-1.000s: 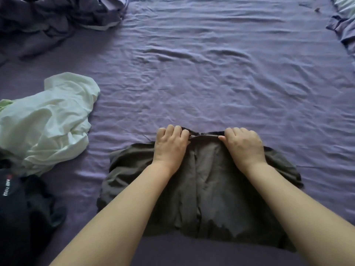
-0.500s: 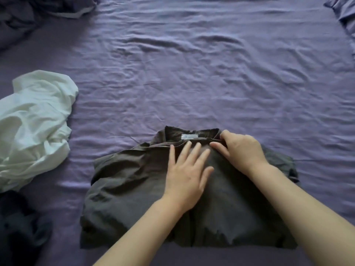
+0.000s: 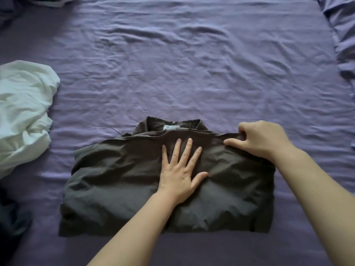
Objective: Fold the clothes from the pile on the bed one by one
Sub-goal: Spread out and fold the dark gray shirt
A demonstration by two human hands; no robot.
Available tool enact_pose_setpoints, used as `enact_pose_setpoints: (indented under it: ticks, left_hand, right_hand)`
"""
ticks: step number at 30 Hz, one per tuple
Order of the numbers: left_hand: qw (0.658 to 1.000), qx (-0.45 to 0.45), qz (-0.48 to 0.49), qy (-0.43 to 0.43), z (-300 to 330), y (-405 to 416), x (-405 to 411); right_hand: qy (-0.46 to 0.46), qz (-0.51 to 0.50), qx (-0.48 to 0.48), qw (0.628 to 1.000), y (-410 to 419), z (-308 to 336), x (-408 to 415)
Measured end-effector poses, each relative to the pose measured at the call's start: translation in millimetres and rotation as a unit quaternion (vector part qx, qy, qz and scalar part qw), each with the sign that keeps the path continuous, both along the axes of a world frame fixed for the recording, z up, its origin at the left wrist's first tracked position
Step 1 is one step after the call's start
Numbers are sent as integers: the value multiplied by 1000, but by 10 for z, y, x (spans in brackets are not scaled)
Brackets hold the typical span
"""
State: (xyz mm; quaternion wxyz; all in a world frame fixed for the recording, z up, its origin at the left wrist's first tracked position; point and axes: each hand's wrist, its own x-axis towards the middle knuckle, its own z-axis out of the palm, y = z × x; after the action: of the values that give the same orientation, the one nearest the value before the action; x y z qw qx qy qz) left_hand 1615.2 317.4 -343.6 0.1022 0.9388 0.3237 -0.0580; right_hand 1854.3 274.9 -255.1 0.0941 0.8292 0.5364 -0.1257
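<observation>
Right hand (image 3: 263, 139) slid along shirt (image 3: 119, 175) edge — pale garment (image 3: 23, 96) beside.

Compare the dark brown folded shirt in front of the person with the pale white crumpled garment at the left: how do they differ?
The dark brown folded shirt lies flattened in a rough rectangle; the pale white crumpled garment sits in a bunched heap. The left hand presses the shirt flat and the right hand pinches its edge; nothing touches the white garment. Both rest on the purple bedsheet.

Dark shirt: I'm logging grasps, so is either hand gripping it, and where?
The right hand pinches the dark shirt at its folded top edge, right corner. The left hand only presses flat.
</observation>
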Motion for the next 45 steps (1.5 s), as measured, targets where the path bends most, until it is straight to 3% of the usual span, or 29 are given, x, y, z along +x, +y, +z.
enact_pose_setpoints:
  ticks: [3,9,18,25,28,31,34,37,39,42,45]
  left_hand:
    - [1000,-11,3,13,13,9,11]
    - [1000,2,2,9,179,-33,-179]
    - [999,39,32,11,80,-151,-672]
    - [999,30,21,-22,-8,-85,-723]
    - [993,53,37,-94,205,50,-865]
    - [967,143,143,-155,421,371,-1151]
    - [924,146,321,-145,591,756,-1449]
    - [890,3,450,-67,747,943,-1644]
    - [846,-100,519,-64,785,997,-1761]
    - [780,-232,565,-134,767,1083,-1925]
    - [729,-311,545,-273,761,1159,-2027]
  right_hand:
    - [-73,40,100,991,-125,-194,-21]
    - [-36,35,191,980,-295,-386,-753]
    - [16,-23,52,998,-768,-802,-1134]
    - [1,-37,40,999,-697,-857,-1164]
    - [18,-44,76,996,-550,-694,-1372]
    - [55,8,117,992,-274,-527,-1807]
    - [101,48,131,985,-11,-432,-2303]
    - [131,74,126,981,160,-405,-2729]
    - [141,85,118,979,223,-407,-2958]
    - [148,82,111,979,270,-437,-3204]
    - [158,59,113,979,265,-465,-3328]
